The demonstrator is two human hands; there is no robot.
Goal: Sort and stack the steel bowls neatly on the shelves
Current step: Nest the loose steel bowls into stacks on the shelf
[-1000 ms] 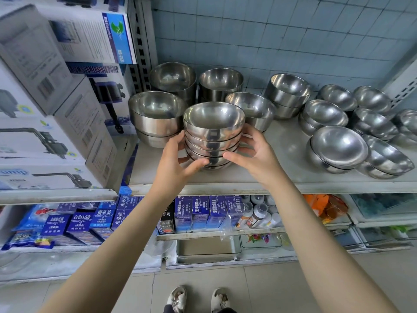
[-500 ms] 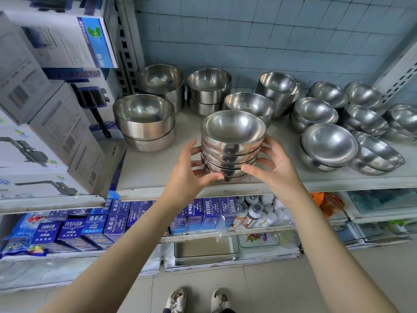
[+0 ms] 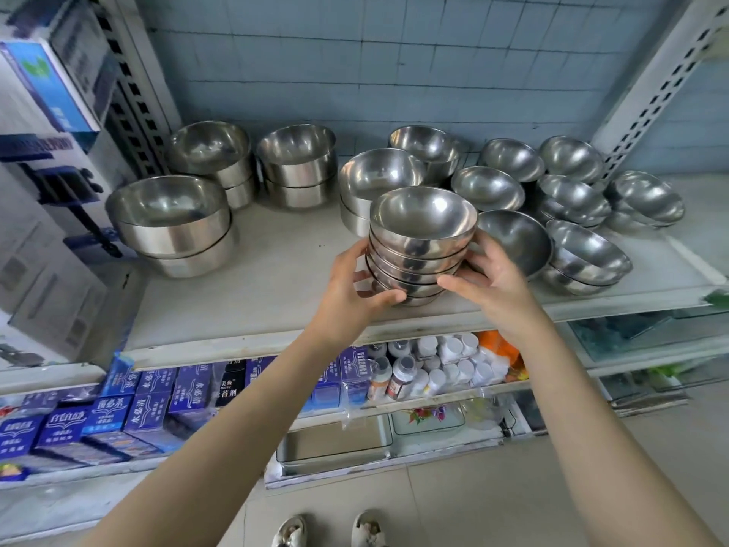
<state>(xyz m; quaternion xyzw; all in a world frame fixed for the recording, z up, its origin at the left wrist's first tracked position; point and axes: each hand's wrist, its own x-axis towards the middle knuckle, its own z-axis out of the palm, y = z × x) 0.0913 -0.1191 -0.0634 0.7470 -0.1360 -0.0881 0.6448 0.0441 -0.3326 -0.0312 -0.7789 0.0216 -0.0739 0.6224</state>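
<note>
A nested stack of steel bowls [image 3: 421,246] is held near the front edge of the shelf [image 3: 256,302], right of its middle. It is gripped from both sides, with the fingers of the left hand [image 3: 347,294] and right hand [image 3: 495,284] curled round the lower bowls. The base appears to touch the shelf, but contact is not clearly seen.

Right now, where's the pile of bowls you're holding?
Head view, centre-right: the pile of bowls is at the front of the shelf, gripped between the left hand and right hand, just left of a tilted bowl.
</note>
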